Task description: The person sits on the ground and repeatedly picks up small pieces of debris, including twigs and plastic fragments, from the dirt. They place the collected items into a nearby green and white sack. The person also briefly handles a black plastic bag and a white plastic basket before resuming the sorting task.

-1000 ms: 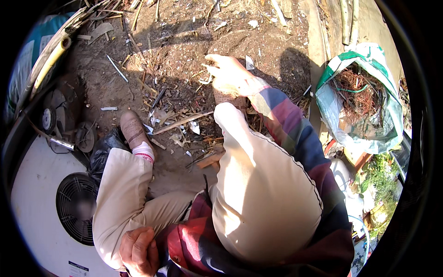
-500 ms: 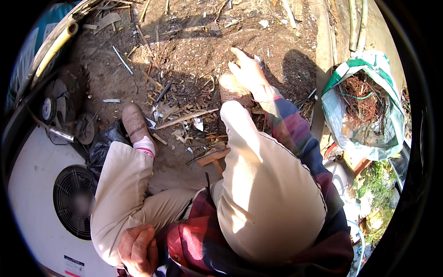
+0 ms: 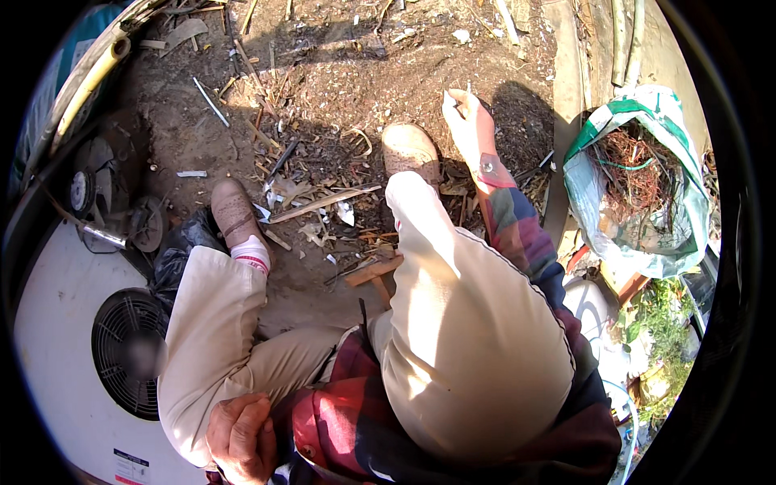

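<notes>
Though earlier over right shoe (image 3: 410,151) — right hand (image 3: 472,128) beside

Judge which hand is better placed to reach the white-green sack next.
Likely the right hand: it is outstretched beside the right shoe and nearer the sack. The left hand lies curled close to the body, with the right leg between it and the sack.

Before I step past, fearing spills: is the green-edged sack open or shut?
Open: the sack gapes at its mouth, tangled reddish strands showing inside.
</notes>
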